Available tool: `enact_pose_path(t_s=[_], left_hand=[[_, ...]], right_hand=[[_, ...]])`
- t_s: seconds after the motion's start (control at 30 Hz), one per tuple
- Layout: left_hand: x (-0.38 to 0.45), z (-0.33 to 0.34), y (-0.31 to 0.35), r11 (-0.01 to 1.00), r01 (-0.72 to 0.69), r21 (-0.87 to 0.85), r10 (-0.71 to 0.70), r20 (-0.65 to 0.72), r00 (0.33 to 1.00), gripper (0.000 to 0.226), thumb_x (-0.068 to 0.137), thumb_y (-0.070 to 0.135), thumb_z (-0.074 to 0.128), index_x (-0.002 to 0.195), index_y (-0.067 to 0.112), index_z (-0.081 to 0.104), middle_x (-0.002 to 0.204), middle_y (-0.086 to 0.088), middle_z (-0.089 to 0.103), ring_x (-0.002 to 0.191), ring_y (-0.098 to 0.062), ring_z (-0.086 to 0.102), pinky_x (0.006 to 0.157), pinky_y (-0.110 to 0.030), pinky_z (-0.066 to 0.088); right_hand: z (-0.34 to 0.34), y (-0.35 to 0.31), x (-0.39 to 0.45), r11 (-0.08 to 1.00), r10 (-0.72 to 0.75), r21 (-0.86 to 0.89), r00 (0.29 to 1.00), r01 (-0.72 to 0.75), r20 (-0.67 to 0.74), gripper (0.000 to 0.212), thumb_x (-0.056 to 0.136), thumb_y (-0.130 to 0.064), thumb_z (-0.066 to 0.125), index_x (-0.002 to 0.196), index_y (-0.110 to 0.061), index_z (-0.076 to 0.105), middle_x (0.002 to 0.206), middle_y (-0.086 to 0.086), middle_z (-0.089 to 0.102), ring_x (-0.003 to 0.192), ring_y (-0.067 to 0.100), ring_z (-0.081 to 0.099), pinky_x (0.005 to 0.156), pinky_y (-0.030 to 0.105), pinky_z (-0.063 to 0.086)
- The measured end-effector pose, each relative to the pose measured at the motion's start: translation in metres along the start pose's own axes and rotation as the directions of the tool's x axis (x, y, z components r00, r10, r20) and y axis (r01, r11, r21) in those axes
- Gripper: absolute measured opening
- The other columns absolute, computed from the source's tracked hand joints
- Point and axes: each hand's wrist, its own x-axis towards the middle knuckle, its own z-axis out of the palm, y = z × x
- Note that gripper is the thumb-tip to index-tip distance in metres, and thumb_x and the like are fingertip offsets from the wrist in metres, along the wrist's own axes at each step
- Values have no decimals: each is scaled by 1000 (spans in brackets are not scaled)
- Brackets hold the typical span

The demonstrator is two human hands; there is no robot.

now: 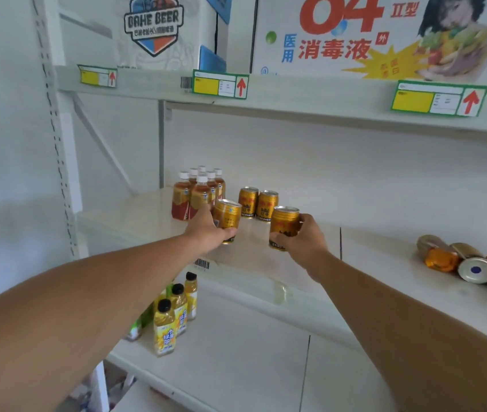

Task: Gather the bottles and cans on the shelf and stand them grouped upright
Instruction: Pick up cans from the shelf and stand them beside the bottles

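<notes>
My left hand [206, 231] grips a gold can [228, 218], tilted a little, over the middle shelf [147, 215]. To its right, my right hand [304, 237] grips a second gold can [284, 226], held upright. Behind them two gold cans [257, 203] stand upright side by side. At the back left stands a tight group of several tea bottles [197, 193] with white caps. On the right of the same shelf, a bottle with an orange end [438, 257] and two cans [480, 266] lie on their sides.
The lower shelf [236, 352] holds three yellow bottles [174, 313] with black caps and a green item beside them. The upper shelf [295, 99] carries cartons and price tags. A shelf upright [55, 144] stands at the left.
</notes>
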Motion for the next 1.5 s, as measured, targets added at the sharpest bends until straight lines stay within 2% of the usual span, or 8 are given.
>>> enact_pose_path(t_s=[0.23, 0.4, 0.63, 0.8, 0.93, 1.1, 1.23, 1.5], left_hand=[[22, 18, 12, 999, 12, 30, -11, -21, 1000, 65, 88, 36, 88, 136, 25, 46, 104, 14, 53, 108, -15, 54, 88, -35, 40], [48, 29, 13, 998, 10, 58, -10, -3, 1000, 71, 87, 37, 88, 143, 22, 48, 127, 3, 60, 111, -16, 56, 89, -35, 42], [90, 45, 4, 998, -48, 34, 49, -19, 999, 67, 87, 34, 88, 143, 21, 53, 129, 1, 64, 113, -17, 58, 93, -33, 44], [116, 51, -2, 996, -90, 17, 90, 5, 996, 66, 90, 32, 86, 146, 19, 52, 136, -2, 63, 120, -21, 59, 95, -33, 44], [135, 51, -13, 990, -130, 51, 129, 20, 991, 59, 88, 30, 88, 138, 16, 61, 136, -5, 68, 128, -26, 63, 108, -38, 49], [147, 56, -28, 990, -141, 18, 140, 30, 990, 65, 86, 34, 89, 142, 17, 60, 136, -2, 70, 128, -22, 64, 102, -30, 46], [149, 60, -31, 988, -150, 33, 149, 19, 989, 64, 89, 37, 86, 144, 18, 58, 139, -2, 68, 129, -23, 63, 95, -28, 42], [148, 59, -29, 980, -174, 99, 164, 106, 981, 66, 97, 38, 77, 155, 25, 47, 152, -1, 60, 141, -25, 55, 115, -40, 44]], right_hand=[[10, 10, 40, 1000, -20, 15, 999, 19, 39, 72, 80, -32, 90, 140, -26, 50, 104, -17, 58, 90, 2, 57, 63, 23, 44], [30, 16, 71, 998, -16, 56, 998, 13, 65, 68, 81, -35, 90, 136, -28, 49, 101, -19, 56, 88, 3, 56, 63, 23, 43], [54, 17, 97, 1000, 6, 13, 1000, -7, 15, 70, 82, -32, 90, 139, -26, 49, 100, -15, 57, 96, 14, 60, 61, 22, 43], [68, 17, 109, 997, 36, -71, 998, -39, -47, 66, 82, -35, 90, 135, -26, 51, 105, -10, 58, 98, 16, 59, 77, 31, 47], [83, 18, 116, 987, -10, -158, 992, -9, -124, 63, 79, -38, 91, 132, -25, 58, 109, -9, 58, 98, 16, 57, 81, 32, 45], [94, 21, 117, 980, -30, -201, 988, -1, -150, 46, 77, -43, 89, 116, -37, 64, 94, -17, 63, 94, 16, 62, 78, 30, 45], [97, 21, 117, 968, 5, -245, 987, -44, -159, 43, 79, -51, 86, 114, -33, 68, 102, -8, 71, 97, 20, 67, 81, 35, 55], [98, 21, 113, 951, 1, -305, 990, -45, -143, 52, 86, -54, 80, 128, -28, 63, 101, -8, 63, 95, 19, 61, 84, 36, 55]])
